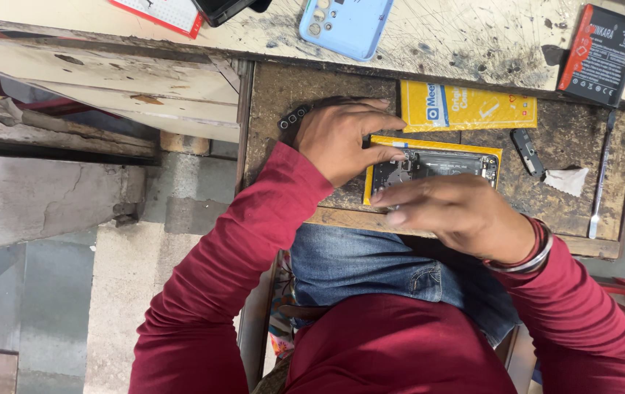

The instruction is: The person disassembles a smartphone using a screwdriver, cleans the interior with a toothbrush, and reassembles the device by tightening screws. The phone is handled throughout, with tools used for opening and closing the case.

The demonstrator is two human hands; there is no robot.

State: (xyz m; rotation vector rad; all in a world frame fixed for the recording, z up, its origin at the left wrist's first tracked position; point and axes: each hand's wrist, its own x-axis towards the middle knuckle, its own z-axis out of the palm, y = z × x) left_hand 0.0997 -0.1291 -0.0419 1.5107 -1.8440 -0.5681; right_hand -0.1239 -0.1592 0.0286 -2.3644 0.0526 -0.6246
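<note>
Opened phone [433,169] lies flat w/ its back off on a dark wooden pull-out board [283,95] just in front of the person's lap, resting on a yellow packet [382,142]; boards & small parts are exposed.

L hand [338,138] sits at the phone's left end, fingers curled, thumb & forefinger tips pressed at the top-left corner, so half closed and steadying rather than gripping. R hand [462,211] hovers over the near long edge, fingers loosely bent and pointing left. Can't tell if it pinches anything; fingertips are blurred.

Handling, as a judgement: light, thin, stiff frame, but fragile inside, w/ bare circuitry and prob. thin ribbon cables. Best held by the outer rim/long edges, not by pressing the middle. Packet underneath looks slick, so the phone may slide unless one end is pinned.

Nearby:
- 2nd yellow packet [467,107], just behind
- small black part [526,152] & white scrap [568,180], to the right
- thin metal tool [603,175], far right
- blue back cover [345,25] & black battery [600,55], on the scratched bench beyond
</note>
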